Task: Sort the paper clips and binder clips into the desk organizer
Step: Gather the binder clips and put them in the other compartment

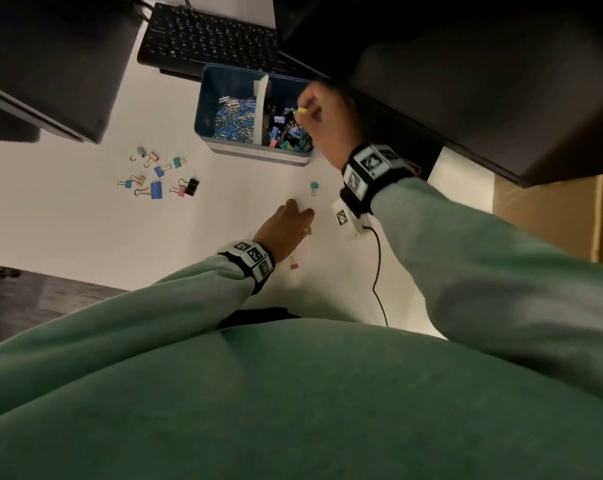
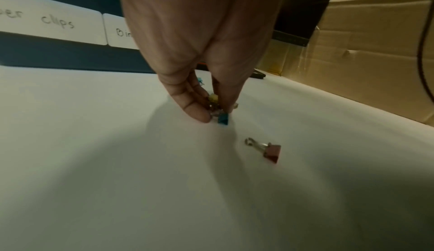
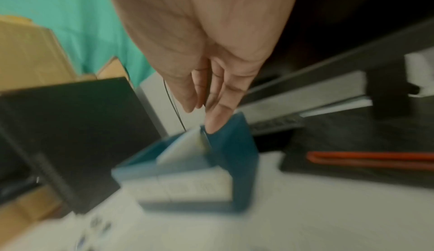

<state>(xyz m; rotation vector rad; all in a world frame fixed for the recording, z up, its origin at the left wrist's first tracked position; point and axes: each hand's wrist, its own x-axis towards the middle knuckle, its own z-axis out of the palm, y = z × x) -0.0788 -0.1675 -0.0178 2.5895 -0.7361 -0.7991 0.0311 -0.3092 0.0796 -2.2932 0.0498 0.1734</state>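
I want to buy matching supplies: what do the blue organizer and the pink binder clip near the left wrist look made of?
Organizer: probably matte plastic, given its smooth blue walls and rounded corners. Pink binder clip: likely painted sheet metal, folded, with shiny bare wire handles.

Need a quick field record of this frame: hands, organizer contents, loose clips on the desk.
left hand: low on the desk, fingertips pinching a teal binder clip; other small clips bunched in the fingers
right hand: over the organizer's right compartment, yellow clip at its fingertips
organizer: blue, white divider
left compartment: paper clips
right compartment: binder clips
loose on desk: a cluster of binder clips at left, one light blue clip, one pink clip
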